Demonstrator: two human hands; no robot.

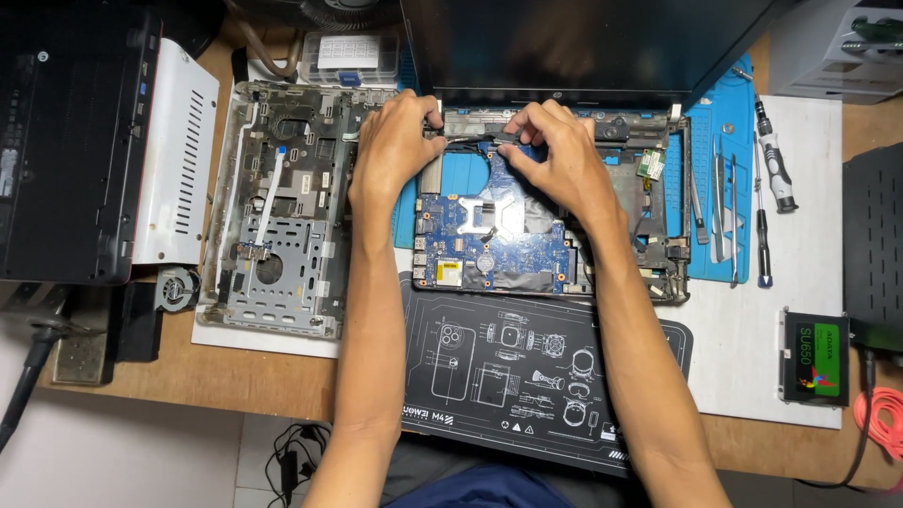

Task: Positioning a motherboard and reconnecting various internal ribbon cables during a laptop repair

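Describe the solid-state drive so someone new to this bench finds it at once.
Start at the white mat covering the desk's right side and follow its near edge to the right corner. The solid-state drive lies there, a flat black rectangle with a green label. Its neighbours differ: slim screwdrivers farther back, a coiled orange cable beside it.

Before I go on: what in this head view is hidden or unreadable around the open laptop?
- Fingertips of the left hand and right hand: curled over the black cable at the hinge edge, so the grip is unclear.
- Blue motherboard: upper part covered by both hands.
- Laptop screen: cut off by the top edge.
- Screwdriver tip: too small to tell.
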